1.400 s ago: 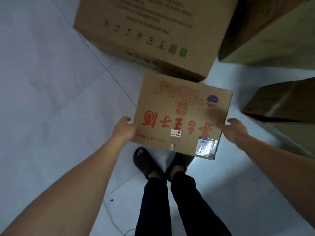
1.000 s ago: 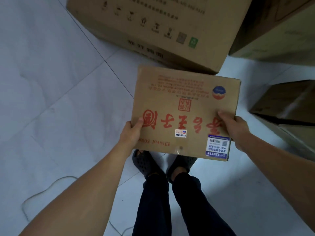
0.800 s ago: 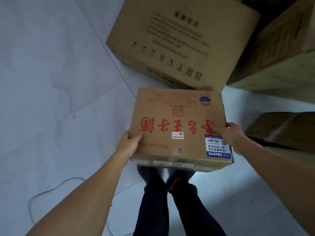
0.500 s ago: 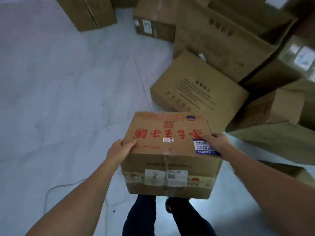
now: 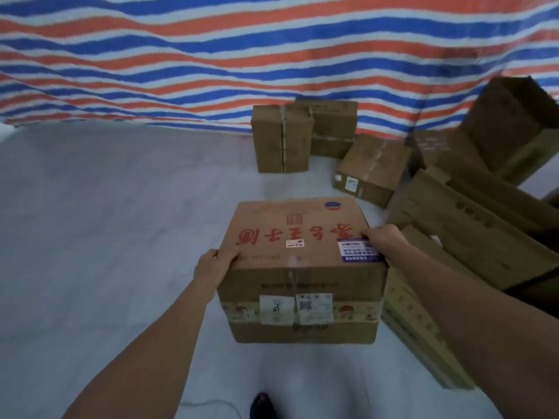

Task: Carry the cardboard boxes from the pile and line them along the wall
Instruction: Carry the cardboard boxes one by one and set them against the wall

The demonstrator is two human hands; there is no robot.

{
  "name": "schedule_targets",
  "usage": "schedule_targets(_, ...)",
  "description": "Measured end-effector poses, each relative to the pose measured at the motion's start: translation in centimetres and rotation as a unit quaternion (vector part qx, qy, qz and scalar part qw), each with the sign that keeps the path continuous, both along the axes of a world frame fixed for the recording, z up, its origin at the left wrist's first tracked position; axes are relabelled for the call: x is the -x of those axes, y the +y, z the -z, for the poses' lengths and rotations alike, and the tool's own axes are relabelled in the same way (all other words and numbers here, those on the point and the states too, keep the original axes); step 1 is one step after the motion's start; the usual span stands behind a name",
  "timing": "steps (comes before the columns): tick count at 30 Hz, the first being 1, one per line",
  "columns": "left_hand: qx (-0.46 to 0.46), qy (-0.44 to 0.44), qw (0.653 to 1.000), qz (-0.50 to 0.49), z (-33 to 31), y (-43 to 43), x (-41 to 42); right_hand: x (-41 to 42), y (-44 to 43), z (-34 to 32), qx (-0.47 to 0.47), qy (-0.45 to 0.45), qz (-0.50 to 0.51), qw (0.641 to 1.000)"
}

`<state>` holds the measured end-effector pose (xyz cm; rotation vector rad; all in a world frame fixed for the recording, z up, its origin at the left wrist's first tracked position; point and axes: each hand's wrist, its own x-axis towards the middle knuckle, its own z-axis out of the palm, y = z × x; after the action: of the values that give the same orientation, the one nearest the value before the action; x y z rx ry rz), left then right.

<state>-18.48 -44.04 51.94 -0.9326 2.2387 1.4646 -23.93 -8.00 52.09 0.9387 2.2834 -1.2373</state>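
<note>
Head view, left hand [image 5: 215, 264], right hand [image 5: 383, 239] gripping cardboard box [image 5: 302, 267] sides

Two bare forearms running up from the bottom corners, no sleeves anywhere in view, so short sleeves at most or just cut off by the frame. No watch, no bracelet, no rings, no gloves. Left hand [image 5: 215, 265] bare, knuckles and thumb visible, fingers mostly out of sight. Right hand [image 5: 383, 239] bare too, backs of the fingers showing. Down at the bottom edge, one dark rounded shoe toe [image 5: 262, 404], black or close to it, too blurry for any detail. Can't make out legs or trousers, just a pale smear there.
</note>
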Motion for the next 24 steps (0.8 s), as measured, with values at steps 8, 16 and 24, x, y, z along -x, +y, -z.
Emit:
schedule_targets(8,0.023,0.096,0.993,-0.072,-11.2,-18.7,6.0,10.1,-20.9,-11.1,0.05,0.04,-0.131,0.989)
schedule_targets(16,0.045,0.127,0.972,-0.19,-16.1,-34.8,8.9,20.2,-41.4,-17.4,0.048,0.041,-0.313,0.948)
schedule_targets(24,0.054,0.143,0.92,-0.362,-17.0,-49.7,10.5,30.9,-64.0,-19.0,0.032,0.086,-0.468,0.879)
